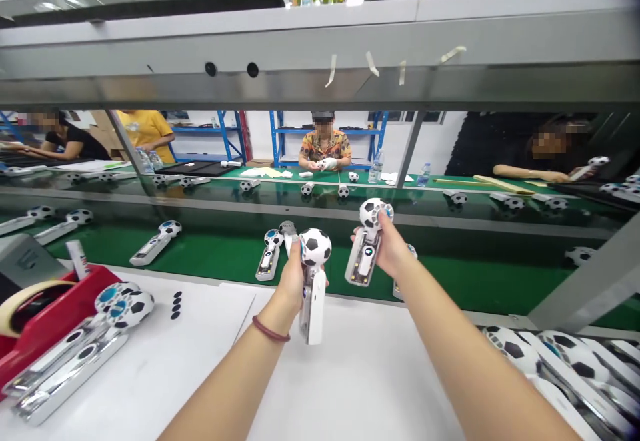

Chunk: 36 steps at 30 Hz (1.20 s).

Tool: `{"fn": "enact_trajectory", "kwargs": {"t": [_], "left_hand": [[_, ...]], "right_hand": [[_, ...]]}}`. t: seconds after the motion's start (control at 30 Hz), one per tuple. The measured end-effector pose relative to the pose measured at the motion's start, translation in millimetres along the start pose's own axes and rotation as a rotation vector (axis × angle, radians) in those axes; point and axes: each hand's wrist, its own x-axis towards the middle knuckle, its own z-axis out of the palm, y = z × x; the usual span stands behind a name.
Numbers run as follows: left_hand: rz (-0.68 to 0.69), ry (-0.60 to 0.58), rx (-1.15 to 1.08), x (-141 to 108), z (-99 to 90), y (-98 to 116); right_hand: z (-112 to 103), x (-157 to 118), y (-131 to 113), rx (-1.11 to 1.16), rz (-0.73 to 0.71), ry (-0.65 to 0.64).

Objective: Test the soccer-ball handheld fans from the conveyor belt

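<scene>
Both hands are full here. The left hand (293, 279), dead center of the frame, is wrapped around a white football-headed gadget (313, 281), held upright over the white table (150, 367). The right hand (387, 247), just right of it, is clamped on a second gadget (367, 244), ball end up, above the green conveyor belt (210, 254). More of them lie along the belt, and a stack (75, 351) sits lower left.

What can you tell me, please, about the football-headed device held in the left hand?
The device has a round head patterned like a black-and-white football on a long white handle that looks like glossy plastic. It stands roughly upright, head up, above the white table near the green conveyor belt. The left hand grips it just under the head; nothing else touches it.
</scene>
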Motion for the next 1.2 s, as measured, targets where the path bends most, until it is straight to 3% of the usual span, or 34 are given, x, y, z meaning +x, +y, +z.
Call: {"fn": "enact_trajectory", "kwargs": {"t": [0.13, 0.23, 0.3, 0.43, 0.57, 0.77, 1.2], "left_hand": [[0.412, 0.189, 0.305, -11.3, -26.1, -16.0], [0.518, 0.174, 0.369, -15.2, -49.4, -31.2], [0.437, 0.079, 0.351, -16.4, -64.8, -42.2], [0.085, -0.121, 0.259, -19.7, -84.4, -56.2], [-0.098, -0.095, -0.004, -21.6, -84.1, -54.4], [-0.136, -0.154, -0.116, -20.9, -83.1, -49.8], [-0.143, -0.17, -0.008, -26.6, -81.1, -47.1]], "right_hand": [[9.8, -7.4, 52.6, 0.021, -0.105, 0.003], [8.1, -13.2, 89.0, 0.007, -0.098, 0.029], [5.7, -16.5, 109.0, -0.033, -0.075, -0.013], [3.6, -21.2, 139.8, -0.144, 0.042, -0.183], [5.9, -23.1, 153.4, -0.032, 0.12, -0.124], [5.8, -23.7, 146.3, 0.104, 0.184, -0.111], [6.3, -29.4, 138.7, 0.009, 0.225, -0.167]]}}
